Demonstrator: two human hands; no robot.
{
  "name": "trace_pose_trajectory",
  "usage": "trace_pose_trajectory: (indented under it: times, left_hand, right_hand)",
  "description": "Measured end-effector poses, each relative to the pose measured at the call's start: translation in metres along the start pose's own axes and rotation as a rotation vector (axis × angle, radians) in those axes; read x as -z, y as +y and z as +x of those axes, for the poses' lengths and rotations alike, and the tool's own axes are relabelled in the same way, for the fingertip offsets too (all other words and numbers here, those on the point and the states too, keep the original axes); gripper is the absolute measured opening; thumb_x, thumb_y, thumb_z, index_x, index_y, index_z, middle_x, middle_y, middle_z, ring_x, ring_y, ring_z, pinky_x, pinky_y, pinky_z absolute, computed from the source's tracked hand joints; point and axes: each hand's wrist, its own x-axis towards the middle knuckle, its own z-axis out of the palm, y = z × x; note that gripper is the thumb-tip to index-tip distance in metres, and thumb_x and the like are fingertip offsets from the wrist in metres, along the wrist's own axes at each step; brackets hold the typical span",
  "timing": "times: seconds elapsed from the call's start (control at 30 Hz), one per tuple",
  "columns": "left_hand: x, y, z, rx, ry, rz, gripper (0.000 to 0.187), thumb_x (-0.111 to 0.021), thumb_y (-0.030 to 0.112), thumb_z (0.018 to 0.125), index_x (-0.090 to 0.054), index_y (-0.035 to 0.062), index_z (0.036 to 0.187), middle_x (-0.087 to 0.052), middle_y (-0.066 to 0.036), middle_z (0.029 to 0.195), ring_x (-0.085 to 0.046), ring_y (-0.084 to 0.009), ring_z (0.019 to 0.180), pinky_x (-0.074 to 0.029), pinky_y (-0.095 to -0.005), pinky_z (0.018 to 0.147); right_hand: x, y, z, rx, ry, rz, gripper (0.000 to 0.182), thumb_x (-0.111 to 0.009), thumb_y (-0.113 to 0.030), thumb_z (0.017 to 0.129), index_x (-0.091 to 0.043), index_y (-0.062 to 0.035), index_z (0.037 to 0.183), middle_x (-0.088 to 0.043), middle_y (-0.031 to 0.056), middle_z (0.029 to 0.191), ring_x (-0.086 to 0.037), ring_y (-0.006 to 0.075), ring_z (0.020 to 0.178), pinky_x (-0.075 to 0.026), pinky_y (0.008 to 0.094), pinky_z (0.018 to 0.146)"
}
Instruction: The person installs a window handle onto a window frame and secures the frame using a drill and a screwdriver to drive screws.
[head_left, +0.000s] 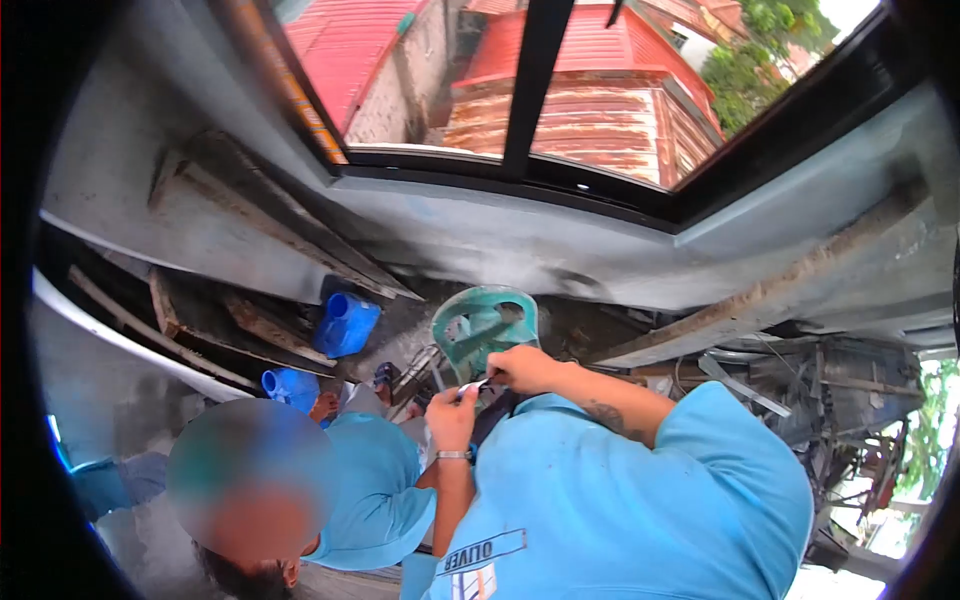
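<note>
My left hand [452, 415], with a band on its wrist, and my right hand [525, 368] meet in front of my blue shirt [600, 510]. Both close on a small thin light-coloured object [474, 385] held between them; it is too small to tell what it is. My right forearm comes in from the right and carries a dark mark. Just beyond the hands stands a teal plastic chair back [485, 322].
Another person in a blue shirt [375, 490] is close at my left. A blue jerrycan [347, 323] and a second blue container [290, 385] lie near rough planks [250, 340]. A grey concrete wall [480, 235] runs under a black-framed window [530, 80]. Scrap metal [840, 400] is piled at the right.
</note>
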Motion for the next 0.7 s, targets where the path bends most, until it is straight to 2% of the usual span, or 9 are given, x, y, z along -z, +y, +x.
trace_pose_trajectory:
  times: [0.07,0.1,0.17,0.4,0.47,0.53,0.6,0.67,0.7]
  left_hand:
    - [0.001,0.006,-0.014,0.022,-0.089,0.126,0.031,-0.076,0.028,0.071,-0.066,0.0007,0.081,-0.066,-0.014,0.071,-0.065,-0.0311,0.069,-0.049,-0.0398,0.064]
    - [-0.002,0.014,-0.022,0.043,-0.091,0.127,0.031,-0.076,0.028,0.071,-0.066,0.0007,0.081,-0.066,-0.014,0.071,-0.065,-0.0311,0.069,-0.049,-0.0398,0.064]
    - [-0.004,0.024,-0.036,0.078,-0.128,0.271,0.029,-0.074,0.024,0.072,-0.062,0.0007,0.085,-0.064,-0.013,0.071,-0.064,-0.0301,0.069,-0.048,-0.0391,0.065]
    - [-0.022,-0.005,-0.052,0.163,-0.107,-0.005,0.028,-0.069,0.022,0.079,-0.064,-0.0007,0.096,-0.065,-0.014,0.076,-0.062,-0.0257,0.072,-0.047,-0.0389,0.068]
    - [-0.026,-0.011,-0.054,0.251,-0.062,0.008,0.031,-0.069,0.023,0.081,-0.064,-0.0034,0.097,-0.066,-0.012,0.075,-0.063,-0.0210,0.066,-0.048,-0.0350,0.058]
    - [-0.033,0.012,-0.053,0.351,-0.018,-0.138,0.030,-0.068,0.022,0.085,-0.063,-0.0033,0.100,-0.056,0.002,0.059,-0.048,-0.0032,0.046,-0.037,-0.0206,0.040]
    - [-0.036,0.017,-0.055,0.414,0.017,-0.150,0.031,-0.067,0.021,0.085,-0.062,-0.0037,0.103,-0.058,-0.001,0.064,-0.051,-0.0050,0.048,-0.039,-0.0213,0.040]
    - [-0.038,0.025,-0.057,0.312,0.207,-0.206,0.032,-0.068,0.019,0.084,-0.060,-0.0043,0.106,-0.059,-0.003,0.068,-0.053,-0.0064,0.051,-0.039,-0.0215,0.039]
    - [-0.029,0.005,-0.056,0.295,0.286,-0.248,0.032,-0.068,0.017,0.084,-0.058,-0.0042,0.105,-0.061,-0.007,0.077,-0.054,-0.0091,0.054,-0.038,-0.0216,0.039]
  right_hand:
    - [-0.001,0.006,-0.006,-0.031,-0.021,-0.087,0.012,-0.066,-0.019,0.076,-0.060,-0.0116,0.083,-0.064,0.0113,0.080,-0.062,0.0330,0.077,-0.046,0.0444,0.065]
    - [-0.008,0.020,-0.007,0.055,0.051,-0.156,0.012,-0.066,-0.020,0.076,-0.060,-0.0123,0.082,-0.063,0.0096,0.081,-0.062,0.0311,0.078,-0.046,0.0434,0.065]
    - [-0.026,0.040,-0.010,0.209,0.186,-0.300,0.011,-0.067,-0.022,0.075,-0.061,-0.0148,0.081,-0.061,0.0048,0.080,-0.061,0.0262,0.082,-0.045,0.0405,0.065]
    - [-0.028,0.076,-0.019,0.106,-0.077,-0.182,0.010,-0.062,-0.022,0.079,-0.060,-0.0136,0.084,-0.061,0.0056,0.079,-0.063,0.0288,0.075,-0.048,0.0429,0.063]
    - [-0.018,0.075,-0.017,0.105,-0.128,-0.150,0.010,-0.059,-0.021,0.080,-0.058,-0.0126,0.086,-0.062,0.0072,0.080,-0.063,0.0309,0.074,-0.049,0.0433,0.063]
    - [-0.013,0.080,-0.014,0.151,-0.095,-0.191,0.010,-0.059,-0.020,0.080,-0.057,-0.0122,0.087,-0.062,0.0083,0.080,-0.063,0.0307,0.075,-0.049,0.0430,0.063]
    - [-0.013,0.084,-0.016,0.185,-0.094,-0.193,0.010,-0.058,-0.017,0.079,-0.056,-0.0111,0.087,-0.062,0.0093,0.080,-0.063,0.0307,0.076,-0.049,0.0430,0.064]
    - [-0.009,0.091,-0.021,0.204,-0.064,-0.270,0.006,-0.055,-0.013,0.079,-0.055,-0.0090,0.084,-0.061,0.0110,0.077,-0.063,0.0324,0.075,-0.049,0.0447,0.065]
    - [-0.001,0.105,-0.024,0.029,-0.067,-0.281,0.008,-0.056,-0.015,0.079,-0.056,-0.0078,0.081,-0.062,0.0139,0.077,-0.063,0.0351,0.075,-0.049,0.0464,0.065]
